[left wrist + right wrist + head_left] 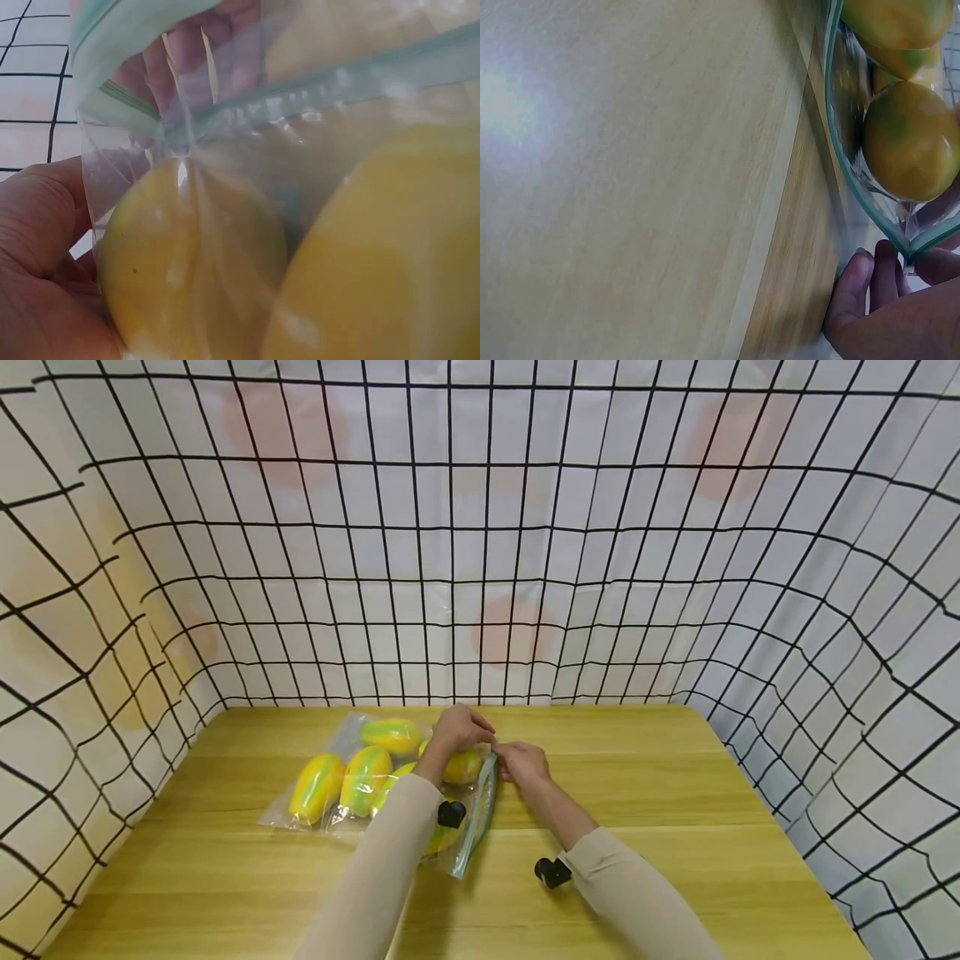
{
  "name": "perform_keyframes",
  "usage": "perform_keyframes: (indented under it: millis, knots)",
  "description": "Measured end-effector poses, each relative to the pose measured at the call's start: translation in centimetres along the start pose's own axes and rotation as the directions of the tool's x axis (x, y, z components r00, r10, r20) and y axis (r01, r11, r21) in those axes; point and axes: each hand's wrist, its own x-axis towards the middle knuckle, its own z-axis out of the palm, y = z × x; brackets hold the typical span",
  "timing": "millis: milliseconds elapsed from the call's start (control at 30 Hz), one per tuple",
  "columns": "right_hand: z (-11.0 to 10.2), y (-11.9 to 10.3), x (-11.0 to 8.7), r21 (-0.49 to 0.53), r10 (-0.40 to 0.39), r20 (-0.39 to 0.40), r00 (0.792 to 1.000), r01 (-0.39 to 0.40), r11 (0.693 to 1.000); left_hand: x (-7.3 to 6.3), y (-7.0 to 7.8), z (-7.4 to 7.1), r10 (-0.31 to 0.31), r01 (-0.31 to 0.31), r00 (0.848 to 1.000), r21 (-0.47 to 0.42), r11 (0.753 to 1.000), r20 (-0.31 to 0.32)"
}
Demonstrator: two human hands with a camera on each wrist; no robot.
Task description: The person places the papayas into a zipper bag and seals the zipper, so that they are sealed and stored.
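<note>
A clear zip-lock bag (480,810) lies on its side, its green-edged mouth facing right. Inside are several yellow-green oblong fruits (318,787) that look like mangoes; one mango (911,142) sits just inside the mouth in the right wrist view. My left hand (459,727) holds the bag's far side near the mouth, thumb and fingers around the plastic in the left wrist view. With thumb and fingers, my right hand (523,762) pinches the far corner of the zip edge (909,251). Between the corners the mouth gapes apart. My left forearm hides some fruits in the head view.
The bag rests on a wood-grain table (637,777). A white sheet with a black grid net (487,543) rises along the back and both sides. A black wrist device (552,872) sits at each sleeve.
</note>
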Motion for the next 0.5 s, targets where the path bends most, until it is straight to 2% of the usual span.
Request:
perform_keyframes:
  millis: [333, 500]
  knots:
    - [-0.22, -0.20, -0.01, 0.097, 0.022, 0.013, 1.000, -0.023, 0.995, -0.22, 0.16, -0.41, 0.009, -0.009, 0.999, -0.010, 1.000, 0.032]
    - [-0.31, -0.21, -0.30, 0.101, 0.029, 0.018, 0.999, -0.031, 0.994, -0.20, -0.08, -0.45, 0.018, -0.017, 0.999, -0.017, 1.000, 0.034]
